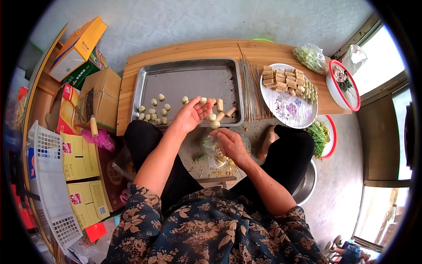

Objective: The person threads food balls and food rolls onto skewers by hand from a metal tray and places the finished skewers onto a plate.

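Observation:
My left hand (191,116) is over the near edge of a metal tray (189,75), its fingers curled around a small pale speckled ball (203,100). Just in front of the tray, my right hand (231,144) is closed in a pinch. Two more balls (214,125) line up above its fingertips, as on a skewer; the stick itself is too thin to make out. Several loose balls (153,111) lie in the tray's near left part. A few short tan rolls (220,104) are near its right corner.
Thin skewers (251,90) lie right of the tray. A flowered plate (281,115) holds stacked skewered rolls (281,79) and green balls (310,93). Bagged greens (310,57) and a red-rimmed bowl (330,88) stand farther right. Boxes (100,99) and a knife (93,125) are at left.

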{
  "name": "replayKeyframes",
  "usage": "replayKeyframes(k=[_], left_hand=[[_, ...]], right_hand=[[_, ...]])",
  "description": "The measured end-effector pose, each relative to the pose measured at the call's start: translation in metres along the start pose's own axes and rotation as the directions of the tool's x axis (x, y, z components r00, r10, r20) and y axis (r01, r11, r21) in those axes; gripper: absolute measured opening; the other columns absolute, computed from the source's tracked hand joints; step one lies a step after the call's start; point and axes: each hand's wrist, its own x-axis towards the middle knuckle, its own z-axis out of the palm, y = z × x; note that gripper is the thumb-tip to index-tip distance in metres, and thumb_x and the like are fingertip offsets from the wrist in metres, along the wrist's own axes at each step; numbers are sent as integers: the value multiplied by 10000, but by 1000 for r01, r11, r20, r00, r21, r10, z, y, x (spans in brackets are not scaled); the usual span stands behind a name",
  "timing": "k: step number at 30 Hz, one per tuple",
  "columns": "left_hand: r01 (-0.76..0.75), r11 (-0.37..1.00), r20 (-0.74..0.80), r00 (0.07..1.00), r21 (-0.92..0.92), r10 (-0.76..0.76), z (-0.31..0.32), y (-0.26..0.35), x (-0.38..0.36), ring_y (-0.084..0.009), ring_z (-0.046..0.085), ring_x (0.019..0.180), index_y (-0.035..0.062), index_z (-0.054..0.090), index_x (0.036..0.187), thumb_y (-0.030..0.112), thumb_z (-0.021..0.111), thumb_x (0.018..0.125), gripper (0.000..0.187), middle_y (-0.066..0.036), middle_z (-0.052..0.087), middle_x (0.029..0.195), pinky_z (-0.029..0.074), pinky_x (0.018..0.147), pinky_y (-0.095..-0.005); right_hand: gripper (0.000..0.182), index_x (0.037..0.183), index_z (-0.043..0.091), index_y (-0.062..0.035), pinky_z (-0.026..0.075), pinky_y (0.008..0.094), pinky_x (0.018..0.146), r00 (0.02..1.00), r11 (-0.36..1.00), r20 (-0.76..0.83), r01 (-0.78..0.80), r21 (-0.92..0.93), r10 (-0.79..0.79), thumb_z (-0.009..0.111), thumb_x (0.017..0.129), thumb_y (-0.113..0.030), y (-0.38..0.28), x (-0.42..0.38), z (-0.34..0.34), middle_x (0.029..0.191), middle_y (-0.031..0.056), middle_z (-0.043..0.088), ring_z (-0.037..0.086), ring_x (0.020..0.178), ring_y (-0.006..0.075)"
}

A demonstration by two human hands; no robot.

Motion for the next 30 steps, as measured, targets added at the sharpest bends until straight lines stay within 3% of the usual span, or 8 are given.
replayKeyframes(k=[11,13,16,17,19,20,24,30], left_hand=[[41,974,121,990,221,-69,20,-3,-14,-221,634,956,32,575,1095,262,566,921,288,-117,635,1105,531,806,-331],[-83,892,31,997,445,77,6,14,-7,-208,636,907,52,572,1094,276,566,923,283,-113,641,1065,533,769,-327],[-59,314,-85,901,948,426,-14,41,-2,-205,634,849,66,608,965,272,630,867,229,-79,651,976,500,691,-334],[-57,313,-88,899,948,429,-19,42,-5,-205,634,849,66,608,965,272,630,867,229,-79,651,976,500,691,-334],[231,-429,16,866,873,500,-18,41,-17,-280,626,871,67,614,894,252,681,799,218,-100,652,940,480,716,-393],[271,-443,-44,888,855,458,-17,37,-23,-353,602,923,62,619,884,233,709,748,237,-139,644,927,464,775,-448],[330,-660,-77,921,675,382,-28,20,-23,-328,637,911,76,673,907,176,668,771,169,-147,670,924,483,744,-453],[324,-615,-91,921,719,379,-59,17,-2,-374,617,879,47,650,889,105,661,738,162,-177,648,903,503,743,-428]], right_hand=[[217,998,592,6,293,220,404,999,998,-45,21,62,-18,431,962,-134,4,8,-6,521,-34,417,368,418,52],[217,1002,589,6,293,219,407,999,998,-50,16,55,-14,428,964,-135,-2,6,-6,523,-36,414,366,423,51],[217,1008,585,4,290,214,414,999,998,-51,-4,69,7,424,969,-136,-7,2,-9,527,-40,408,361,430,49],[216,1011,583,2,288,212,417,999,996,-49,-15,88,19,421,971,-136,-9,1,-9,529,-43,403,357,434,49],[215,1008,584,-3,284,210,420,998,998,-64,-19,63,23,418,974,-136,-12,0,-8,532,-48,396,349,435,47],[213,1007,584,-4,283,209,420,998,998,-57,-9,70,13,419,974,-135,-10,0,-8,530,-48,394,349,435,46],[210,1005,588,-6,283,209,418,999,998,-49,-5,59,8,424,971,-134,-10,-2,-9,525,-46,397,351,434,44],[215,1004,596,-6,288,213,410,999,1000,-36,0,20,0,428,969,-136,-8,-4,-10,520,-50,404,360,429,42]])
